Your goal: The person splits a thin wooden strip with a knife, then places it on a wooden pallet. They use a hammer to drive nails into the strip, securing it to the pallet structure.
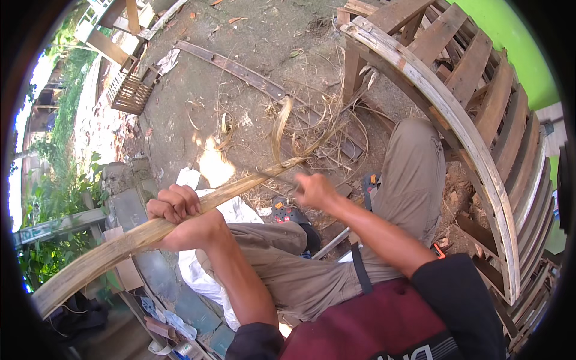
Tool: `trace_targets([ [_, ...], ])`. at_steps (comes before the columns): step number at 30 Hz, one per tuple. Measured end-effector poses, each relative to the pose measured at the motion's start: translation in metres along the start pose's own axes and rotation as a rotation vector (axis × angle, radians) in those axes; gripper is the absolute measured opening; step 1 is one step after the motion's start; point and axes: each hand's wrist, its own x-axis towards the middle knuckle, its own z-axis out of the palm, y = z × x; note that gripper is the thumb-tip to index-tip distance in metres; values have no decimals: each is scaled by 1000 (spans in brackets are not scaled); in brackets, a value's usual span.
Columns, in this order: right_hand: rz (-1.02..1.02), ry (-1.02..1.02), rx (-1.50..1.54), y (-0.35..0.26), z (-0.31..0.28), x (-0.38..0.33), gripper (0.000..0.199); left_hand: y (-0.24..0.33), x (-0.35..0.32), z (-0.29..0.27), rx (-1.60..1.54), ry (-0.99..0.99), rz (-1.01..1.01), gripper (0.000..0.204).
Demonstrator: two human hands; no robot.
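The left hand [186,221] wraps around a long, pale wooden stick [234,191]. The right hand [315,191] is curled up near the stick's far end, and what it grips is too blurry to tell. A thin curl [278,129] sticks up from the stick. Curly scraps [225,125] lie on the dirt ground [264,30]. A brown wooden rack [470,71] stands on the right.

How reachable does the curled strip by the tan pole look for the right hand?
Probably yes: the curled strip rises just past the tan pole, near the right hand, and only the pole seems between; that hand appears to hold a blurred tool, though.
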Motion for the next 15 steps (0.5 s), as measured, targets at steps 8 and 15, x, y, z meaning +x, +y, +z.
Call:
trace_targets([
  [8, 52, 31, 102, -10, -11, -2, 23, -10, -1, 10, -85, -129, -24, 66],
  [15, -301, 180, 385, -100, -47, -53, 32, -11, 22, 3, 35, 4, 42, 73],
])
